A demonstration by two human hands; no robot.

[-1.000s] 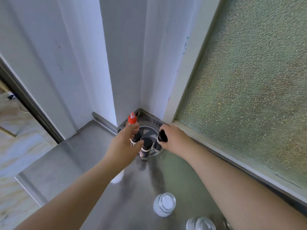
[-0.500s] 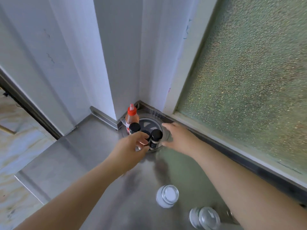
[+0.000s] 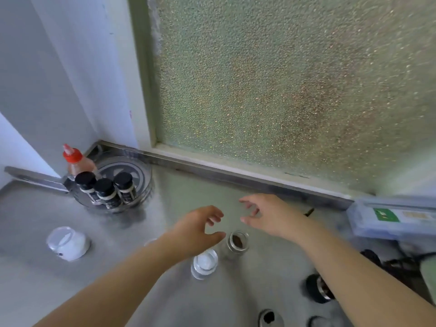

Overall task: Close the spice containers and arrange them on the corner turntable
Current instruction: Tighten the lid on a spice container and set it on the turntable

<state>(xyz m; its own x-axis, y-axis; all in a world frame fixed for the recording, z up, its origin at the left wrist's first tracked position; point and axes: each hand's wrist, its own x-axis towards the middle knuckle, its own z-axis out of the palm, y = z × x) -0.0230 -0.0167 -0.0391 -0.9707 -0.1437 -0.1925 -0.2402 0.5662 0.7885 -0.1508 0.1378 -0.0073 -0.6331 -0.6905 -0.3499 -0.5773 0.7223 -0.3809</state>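
Left hand and right hand grips wide, empty, open brown-spice jar just below between them, white-lidded jar beside it, turntable beyond left grip carrying three black-capped bottles, one red-capped bottle

Both bare forearms reach in from the near edge of the counter and angle toward each other over its middle. The left hand hangs above the surface, palm turned inward, fingers curled loosely and thumb spread, holding nothing. The right hand hovers just beside it, slightly farther from the near edge, fingers parted and bent, thumb pointing toward the left hand, also empty.
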